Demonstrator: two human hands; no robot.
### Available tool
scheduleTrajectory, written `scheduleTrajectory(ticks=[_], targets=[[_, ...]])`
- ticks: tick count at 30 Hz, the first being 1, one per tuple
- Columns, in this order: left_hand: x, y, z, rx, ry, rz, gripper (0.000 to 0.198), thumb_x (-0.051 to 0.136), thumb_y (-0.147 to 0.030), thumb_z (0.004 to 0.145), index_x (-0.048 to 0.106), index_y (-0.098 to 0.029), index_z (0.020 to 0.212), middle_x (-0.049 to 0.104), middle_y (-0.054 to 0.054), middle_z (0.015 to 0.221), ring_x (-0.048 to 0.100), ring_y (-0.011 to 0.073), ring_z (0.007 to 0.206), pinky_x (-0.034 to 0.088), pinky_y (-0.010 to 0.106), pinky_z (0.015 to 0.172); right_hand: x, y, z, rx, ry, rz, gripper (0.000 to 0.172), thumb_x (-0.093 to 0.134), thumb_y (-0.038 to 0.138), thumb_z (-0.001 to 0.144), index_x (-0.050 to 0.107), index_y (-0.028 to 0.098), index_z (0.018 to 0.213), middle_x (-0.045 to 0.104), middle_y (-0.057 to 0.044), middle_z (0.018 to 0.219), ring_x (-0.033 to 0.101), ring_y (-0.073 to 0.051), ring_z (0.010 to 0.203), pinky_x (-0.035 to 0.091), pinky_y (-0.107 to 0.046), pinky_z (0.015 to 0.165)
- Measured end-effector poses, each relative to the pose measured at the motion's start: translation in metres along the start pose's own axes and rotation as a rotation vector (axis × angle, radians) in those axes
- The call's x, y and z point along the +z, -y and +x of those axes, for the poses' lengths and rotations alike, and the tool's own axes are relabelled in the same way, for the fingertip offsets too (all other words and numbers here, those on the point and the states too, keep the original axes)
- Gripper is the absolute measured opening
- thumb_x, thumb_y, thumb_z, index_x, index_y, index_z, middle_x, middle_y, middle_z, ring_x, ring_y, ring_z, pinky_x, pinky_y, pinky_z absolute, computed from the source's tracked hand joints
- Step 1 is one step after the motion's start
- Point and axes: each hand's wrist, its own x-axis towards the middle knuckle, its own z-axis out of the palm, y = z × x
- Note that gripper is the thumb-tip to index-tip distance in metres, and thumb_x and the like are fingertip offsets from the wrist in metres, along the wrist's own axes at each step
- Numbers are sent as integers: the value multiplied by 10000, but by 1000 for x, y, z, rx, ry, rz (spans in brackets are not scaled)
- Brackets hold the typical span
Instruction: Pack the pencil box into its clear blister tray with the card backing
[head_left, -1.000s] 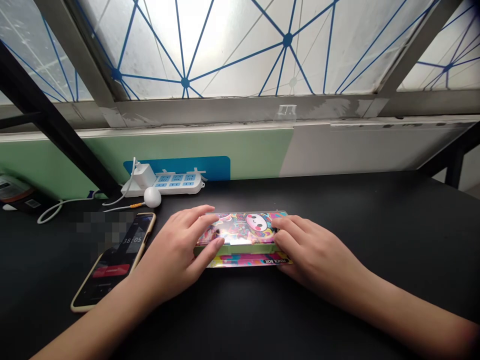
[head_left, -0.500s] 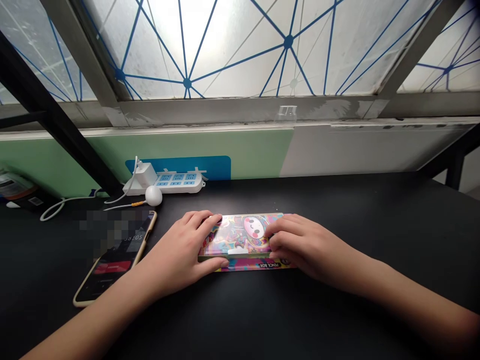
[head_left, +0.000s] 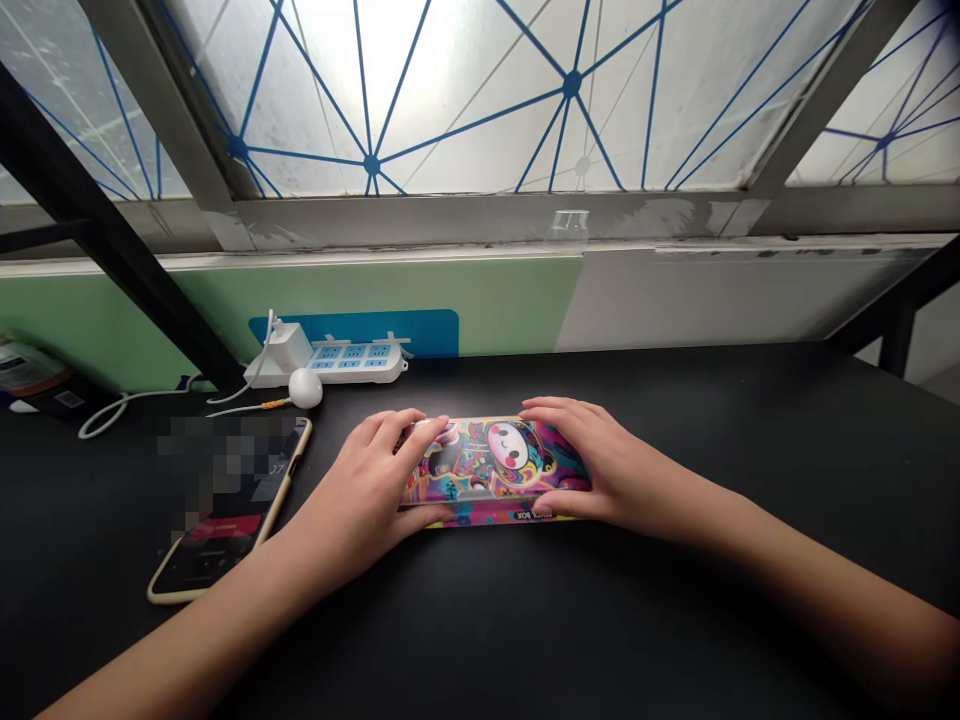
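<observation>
A colourful pencil box (head_left: 480, 460) with a round cartoon face printed on its top lies on the black table, its long side towards me. My left hand (head_left: 390, 470) grips its left end, with the fingers over the far edge and the thumb along the front. Around the right end is my right hand (head_left: 592, 455), fingers at the far edge and thumb on the front side. Part of the front lettering is hidden behind the right thumb.
Left of the box lies a phone (head_left: 225, 540) in a pale case, its screen partly blurred out. Behind it are a white power strip (head_left: 360, 365) with a plug, a round white knob-like object (head_left: 305, 388) and cables. A dark bottle (head_left: 37, 375) lies at the far left. Windows rise beyond the table.
My right hand has shifted from the box's front right part to span its right end. The white tab at the front no longer shows, and the top looks less glossy. The left hand stays put.
</observation>
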Motion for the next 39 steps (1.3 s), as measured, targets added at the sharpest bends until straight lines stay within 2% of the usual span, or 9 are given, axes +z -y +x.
scheduleTrajectory(ticks=[4, 10, 13, 18, 24, 29, 32, 35, 39], targets=[[-3, -5, 0, 49, -114, 79, 835, 777, -398, 869, 316, -346, 1563, 485, 139, 1451, 446, 367, 1323, 352, 565, 1140, 2, 1, 0, -55, -42, -146, 869, 785, 434, 786, 352, 232, 1512, 566, -182, 1438, 551, -367, 1309, 372, -639, 1129], [-13, 3, 3, 44, -175, 149, 995, 711, -672, 825, 232, -292, 1610, 445, 193, 1536, 365, 430, 1425, 100, 670, 1199, 4, 10, 1, -119, -132, -274, 866, 741, 317, 775, 311, 218, 1519, 589, -183, 1404, 568, -356, 1268, 326, -635, 1147], [-19, 10, 6, -59, -192, 109, 936, 642, -679, 875, 239, -257, 1606, 440, 208, 1551, 400, 425, 1414, 185, 658, 1175, 5, 12, 1, -146, -184, -347, 857, 724, 293, 766, 306, 184, 1505, 586, -200, 1384, 555, -358, 1276, 298, -626, 1163], [-28, 13, 7, -70, -218, 6, 747, 714, -676, 817, 534, -264, 1414, 637, 148, 1276, 570, 365, 1189, 442, 492, 1038, 5, 13, 0, -179, -244, -404, 804, 716, 323, 791, 315, 201, 1477, 614, -195, 1318, 578, -359, 1238, 291, -638, 1159], [-32, 9, 5, 12, -313, 42, 720, 787, -650, 762, 577, -287, 1348, 673, 117, 1150, 622, 347, 1028, 461, 475, 978, -1, 18, 1, -233, -265, -415, 680, 726, 347, 849, 375, 203, 1414, 546, -225, 1441, 482, -404, 1377, 263, -662, 1174], [-30, 4, 2, 107, -421, 211, 798, 764, -610, 813, 439, -261, 1453, 672, 125, 1120, 637, 335, 1002, 484, 456, 932, -6, 26, -3, -262, -321, -452, 600, 738, 342, 869, 452, 176, 1370, 604, -234, 1327, 578, -409, 1217, 462, -606, 1009], [-28, 1, 2, 200, -435, 332, 622, 729, -523, 889, 505, -193, 1367, 686, 111, 1022, 647, 301, 906, 492, 466, 904, -8, 31, -5, -277, -402, -440, 554, 729, 299, 905, 477, 123, 1365, 677, -198, 1173, 650, -331, 1037, 536, -493, 895], [-25, -3, 2, 237, -384, 378, 326, 703, -394, 941, 602, -176, 1162, 699, 88, 961, 660, 272, 849, 475, 493, 943, -9, 35, -6, -283, -369, -447, 445, 693, 229, 932, 529, 90, 1322, 726, -148, 1063, 671, -279, 898, 554, -431, 830], [-23, -8, -1, 206, -293, 386, 203, 651, -339, 967, 620, -167, 1071, 734, 98, 1037, 700, 272, 862, 461, 505, 976, -5, 40, -6, -278, -325, -427, 276, 647, 222, 960, 605, 107, 1208, 745, -131, 1077, 693, -269, 898, 558, -410, 822]])
